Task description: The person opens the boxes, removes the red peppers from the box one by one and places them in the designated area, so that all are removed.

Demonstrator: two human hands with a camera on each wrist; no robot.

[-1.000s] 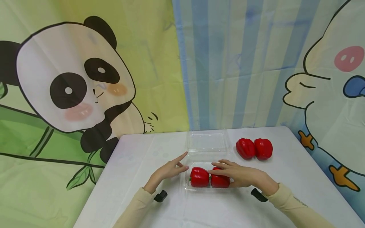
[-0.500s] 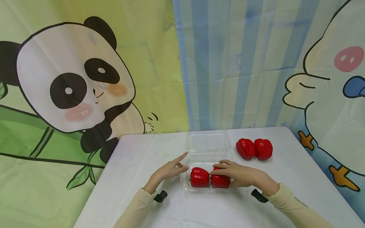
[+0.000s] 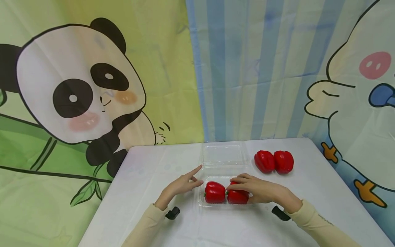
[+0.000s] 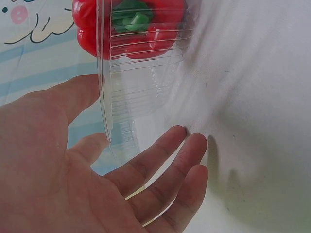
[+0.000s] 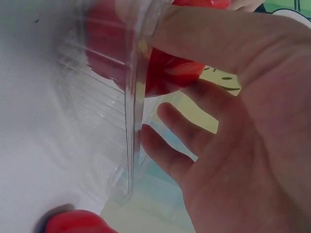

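Observation:
Two red bell peppers lie side by side in a clear plastic clamshell box (image 3: 213, 206), stems pointing left. My right hand (image 3: 257, 188) holds the right-hand pepper (image 3: 238, 197) from above, fingers over its far side. In the right wrist view the thumb reaches over the box's rim onto this pepper (image 5: 167, 80), with other fingers spread beside the wall. The left-hand pepper (image 3: 215, 192) has no hand on it. At the box's left side is my left hand (image 3: 182, 184), fingers extended. The left wrist view has its thumb at the rim and the box wall (image 4: 141, 90) between thumb and fingers.
The box's lid (image 3: 223, 153) lies folded back behind it. Two more red bell peppers (image 3: 264, 161) sit close together at the back right of the white-covered table (image 3: 148, 164). A printed cloth (image 3: 234, 68) hangs behind the table's far edge.
The fingers of my right hand have drawn in slightly around the right-hand pepper. My left hand keeps its place beside the box.

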